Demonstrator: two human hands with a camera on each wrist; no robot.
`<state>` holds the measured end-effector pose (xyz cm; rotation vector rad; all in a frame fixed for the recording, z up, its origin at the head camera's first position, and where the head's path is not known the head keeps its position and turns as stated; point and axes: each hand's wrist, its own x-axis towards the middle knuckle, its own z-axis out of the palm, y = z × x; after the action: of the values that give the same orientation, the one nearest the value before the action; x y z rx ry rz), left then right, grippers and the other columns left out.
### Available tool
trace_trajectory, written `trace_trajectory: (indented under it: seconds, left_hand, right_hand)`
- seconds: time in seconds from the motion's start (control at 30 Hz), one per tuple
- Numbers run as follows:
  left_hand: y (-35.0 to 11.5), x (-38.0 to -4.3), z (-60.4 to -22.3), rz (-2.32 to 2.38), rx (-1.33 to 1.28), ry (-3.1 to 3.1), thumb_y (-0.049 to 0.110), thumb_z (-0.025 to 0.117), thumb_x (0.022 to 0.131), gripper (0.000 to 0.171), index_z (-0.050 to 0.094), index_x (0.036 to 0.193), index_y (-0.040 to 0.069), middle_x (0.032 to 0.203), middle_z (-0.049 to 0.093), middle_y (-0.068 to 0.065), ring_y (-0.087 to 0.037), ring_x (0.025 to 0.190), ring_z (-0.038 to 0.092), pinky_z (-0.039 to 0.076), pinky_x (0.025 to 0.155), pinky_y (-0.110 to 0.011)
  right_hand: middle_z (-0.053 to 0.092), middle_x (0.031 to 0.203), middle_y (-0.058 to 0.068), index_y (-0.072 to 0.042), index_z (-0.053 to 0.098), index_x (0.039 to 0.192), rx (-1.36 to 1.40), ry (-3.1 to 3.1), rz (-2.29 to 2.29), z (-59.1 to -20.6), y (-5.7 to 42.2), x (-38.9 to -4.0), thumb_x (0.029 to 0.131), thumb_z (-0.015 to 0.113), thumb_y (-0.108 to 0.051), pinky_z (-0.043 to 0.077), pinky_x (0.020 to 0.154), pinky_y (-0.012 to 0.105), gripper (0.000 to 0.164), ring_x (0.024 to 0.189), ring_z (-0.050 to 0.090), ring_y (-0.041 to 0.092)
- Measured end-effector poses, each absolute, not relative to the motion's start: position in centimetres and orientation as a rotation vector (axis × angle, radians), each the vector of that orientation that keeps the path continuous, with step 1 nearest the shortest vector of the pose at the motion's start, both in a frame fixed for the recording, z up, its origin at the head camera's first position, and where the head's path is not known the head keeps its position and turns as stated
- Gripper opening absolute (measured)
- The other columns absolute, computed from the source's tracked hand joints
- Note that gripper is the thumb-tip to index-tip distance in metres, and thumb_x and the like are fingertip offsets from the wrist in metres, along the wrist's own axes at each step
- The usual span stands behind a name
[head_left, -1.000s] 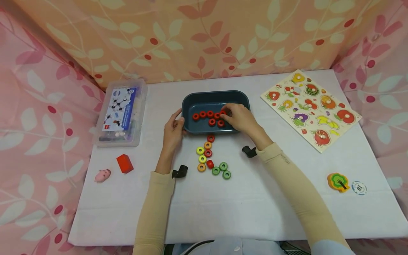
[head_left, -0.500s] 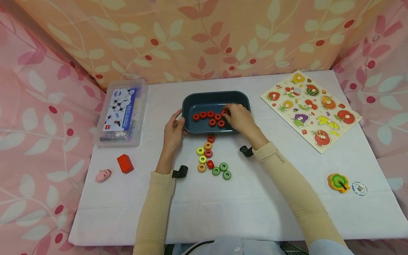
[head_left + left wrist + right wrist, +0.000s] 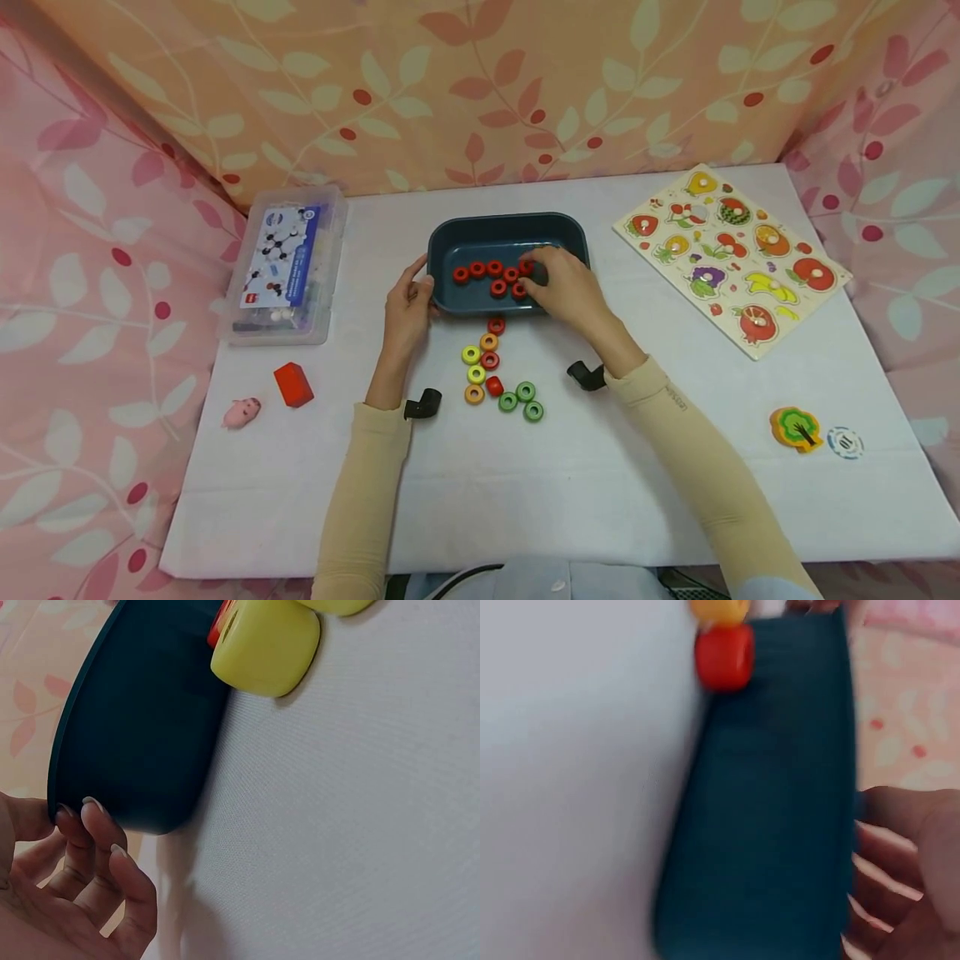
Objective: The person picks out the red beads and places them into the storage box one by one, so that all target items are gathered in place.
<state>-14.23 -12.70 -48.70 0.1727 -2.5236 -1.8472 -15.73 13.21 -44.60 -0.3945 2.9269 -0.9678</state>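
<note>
Resting on the white table (image 3: 585,500), the dark blue tray (image 3: 480,242) holds red beads (image 3: 477,270). At its nine o'clock the left hand (image 3: 408,307) pinches the rim; from four o'clock the right hand (image 3: 568,287) reaches in, fingertips around one bead, whether pinching it I cannot tell. Coloured rings (image 3: 481,361) trail toward six o'clock; a fruit board (image 3: 731,262) lies at three.

The left arm (image 3: 366,492) ran from near to far, the left hand (image 3: 408,312) pinching with curled fingers (image 3: 137,896). The right arm (image 3: 696,471) slanted from near right toward far left, the right hand (image 3: 566,286) angling thumb (image 3: 536,292) and forefinger (image 3: 542,253) leftward.
</note>
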Motion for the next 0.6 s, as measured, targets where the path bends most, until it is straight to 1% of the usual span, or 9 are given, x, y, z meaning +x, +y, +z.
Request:
trace_trajectory:
  seconds: [0.1,0.17,0.27,0.33,0.4,0.5,0.6]
  left_hand:
    - [-12.8,-14.3,-48.6,-1.870,0.179,-2.524,0.025,0.051,0.106,0.043,0.050,0.148,0.026,0.082,0.057,-0.013,-0.047,0.076,0.060,0.044,0.059,-0.024]
    - [-12.8,-14.4,-48.5,-1.890,0.182,-2.522,0.021,0.051,0.106,0.044,0.048,0.150,0.022,0.084,0.057,-0.018,-0.052,0.079,0.059,0.043,0.058,-0.024]
    - [-12.9,-14.6,-48.5,-1.908,0.169,-2.513,0.019,0.050,0.106,0.045,0.047,0.151,0.020,0.087,0.058,-0.023,-0.055,0.080,0.059,0.043,0.057,-0.023]
    - [-13.0,-14.5,-48.6,-1.906,0.157,-2.508,0.021,0.051,0.106,0.045,0.047,0.150,0.023,0.087,0.059,-0.023,-0.054,0.080,0.059,0.043,0.058,-0.023]
    - [-13.0,-14.5,-48.6,-1.897,0.154,-2.505,0.025,0.052,0.106,0.044,0.048,0.149,0.027,0.087,0.059,-0.020,-0.051,0.078,0.060,0.044,0.059,-0.023]
    - [-12.9,-14.3,-48.7,-1.879,0.164,-2.508,0.030,0.053,0.105,0.042,0.050,0.147,0.033,0.084,0.059,-0.013,-0.045,0.076,0.061,0.044,0.059,-0.024]
    - [-12.9,-14.3,-48.9,-1.865,0.175,-2.512,0.031,0.053,0.105,0.041,0.052,0.145,0.035,0.082,0.058,-0.008,-0.038,0.072,0.061,0.045,0.059,-0.026]
  right_hand:
    - [0.065,0.120,0.009,-0.010,0.069,0.121,-0.567,2.862,-1.147,-43.9,12.8,-13.7,0.091,0.075,-0.021,0.051,0.089,0.045,0.032,0.108,0.060,0.028]
    - [0.066,0.116,0.008,-0.011,0.070,0.119,-0.698,2.762,-1.272,-43.4,12.3,-12.2,0.090,0.076,-0.019,0.051,0.089,0.043,0.031,0.104,0.061,0.026]
    - [0.069,0.110,0.006,-0.013,0.070,0.117,-0.824,2.570,-1.356,-43.1,11.5,-10.4,0.088,0.079,-0.019,0.052,0.082,0.041,0.031,0.097,0.062,0.024]
    - [0.070,0.108,0.005,-0.012,0.071,0.116,-0.858,2.471,-1.316,-43.2,11.0,-9.6,0.087,0.080,-0.020,0.052,0.079,0.039,0.031,0.093,0.062,0.022]
    - [0.070,0.106,0.003,-0.012,0.071,0.115,-0.867,2.417,-1.217,-43.6,10.6,-9.1,0.086,0.080,-0.020,0.052,0.077,0.036,0.031,0.091,0.061,0.021]
    - [0.070,0.105,0.003,-0.011,0.073,0.112,-0.866,2.369,-1.065,-44.4,10.2,-8.7,0.084,0.082,-0.018,0.051,0.081,0.032,0.030,0.091,0.061,0.020]
    - [0.070,0.104,0.000,-0.012,0.074,0.109,-0.849,2.342,-0.972,-45.0,9.9,-8.3,0.082,0.084,-0.017,0.049,0.082,0.032,0.029,0.090,0.059,0.018]
